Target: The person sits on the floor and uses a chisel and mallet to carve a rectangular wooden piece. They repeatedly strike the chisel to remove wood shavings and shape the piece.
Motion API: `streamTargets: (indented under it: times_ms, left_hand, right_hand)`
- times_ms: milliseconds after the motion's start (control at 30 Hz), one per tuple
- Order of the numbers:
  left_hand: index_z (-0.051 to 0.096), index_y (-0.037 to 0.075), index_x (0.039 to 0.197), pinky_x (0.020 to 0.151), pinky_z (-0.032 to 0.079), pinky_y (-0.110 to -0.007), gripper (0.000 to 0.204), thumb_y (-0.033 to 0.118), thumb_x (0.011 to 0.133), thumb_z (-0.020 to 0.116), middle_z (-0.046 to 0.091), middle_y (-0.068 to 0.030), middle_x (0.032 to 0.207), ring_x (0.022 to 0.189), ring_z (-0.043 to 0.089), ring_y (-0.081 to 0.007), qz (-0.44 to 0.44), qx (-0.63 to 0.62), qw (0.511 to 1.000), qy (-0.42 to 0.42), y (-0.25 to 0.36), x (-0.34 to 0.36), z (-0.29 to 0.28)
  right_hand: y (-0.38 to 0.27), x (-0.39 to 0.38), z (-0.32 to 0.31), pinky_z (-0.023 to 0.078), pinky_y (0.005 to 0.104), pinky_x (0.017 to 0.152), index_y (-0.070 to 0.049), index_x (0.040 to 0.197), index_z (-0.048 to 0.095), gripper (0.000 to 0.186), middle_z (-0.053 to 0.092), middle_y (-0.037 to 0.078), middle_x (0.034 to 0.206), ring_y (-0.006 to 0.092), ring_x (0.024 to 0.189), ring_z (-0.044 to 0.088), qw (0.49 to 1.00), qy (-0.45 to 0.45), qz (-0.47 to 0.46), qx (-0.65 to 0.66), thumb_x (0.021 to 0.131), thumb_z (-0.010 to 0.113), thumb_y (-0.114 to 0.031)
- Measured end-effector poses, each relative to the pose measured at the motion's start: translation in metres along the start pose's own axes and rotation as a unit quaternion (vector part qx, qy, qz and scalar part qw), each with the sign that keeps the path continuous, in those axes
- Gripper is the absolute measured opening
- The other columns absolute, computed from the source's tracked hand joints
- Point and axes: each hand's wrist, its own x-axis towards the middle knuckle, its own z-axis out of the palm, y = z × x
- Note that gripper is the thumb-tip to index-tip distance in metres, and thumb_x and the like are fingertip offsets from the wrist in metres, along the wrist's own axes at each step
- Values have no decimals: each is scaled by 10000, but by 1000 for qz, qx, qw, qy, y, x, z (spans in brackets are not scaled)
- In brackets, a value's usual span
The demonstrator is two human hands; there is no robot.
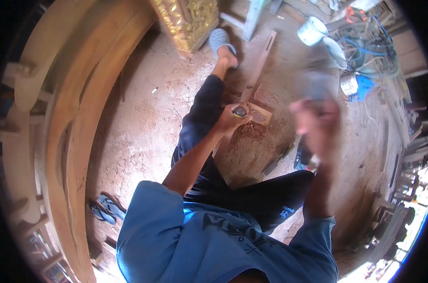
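Grips a round-ended handle (240, 111) in the left hand (232, 118), curled snugly around it, butt upward, over the board (256, 75). Cannot see the handle's lower end, hidden beneath the hand. Holds the right hand (319, 125) raised, well apart from the left and badly blurred, closed on a grey tool (315, 86); cannot tell its kind. Has the board between the left leg (203, 104), stretched out, and the right leg (275, 186), bent; slotted near its far end, meeting a short block (262, 115) just beside the left hand. Cannot tell which of them lies on top. Wears a grey clog (220, 39), near a gilt panel (188, 21). Has curved timbers (79, 155) to the left, near sandals (111, 206), and a white bucket (312, 30) at far right.
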Motion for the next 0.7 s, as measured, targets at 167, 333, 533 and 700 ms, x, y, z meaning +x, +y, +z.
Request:
streamTargets:
  times_ms: [167,333,533,700]
  left_hand:
    - [631,78,866,699,443,-231,192,133,838,813,574,69,831,778,519,-30,1,13,1000,-2,-9,-1,-1]
    - [681,33,947,793,468,-242,172,111,845,796,640,34,955,874,561,-56,-10,-23,1000,15,-7,-3,0]
    - [655,38,913,809,455,-258,171,112,857,799,642,-5,935,886,569,-74,4,75,997,31,8,-7,3]
    - [666,31,832,511,408,-240,178,149,879,792,548,42,599,577,499,-28,2,168,980,104,10,20,22]
  right_hand:
    - [-73,6,-6,429,294,492,-45,1026,581,178,586,85,702,171,555,544,914,146,-283,251,870,665,-67]
    - [73,4,85,522,551,667,-17,1199,586,476,684,260,849,447,787,681,865,-194,90,-453,847,729,-304]
    - [188,-33,52,525,480,631,-18,1053,602,274,658,200,739,337,660,671,970,-17,116,-214,856,678,-194]
    - [207,-42,25,451,330,464,4,872,547,121,550,47,618,138,503,560,958,21,287,-7,830,620,-83]
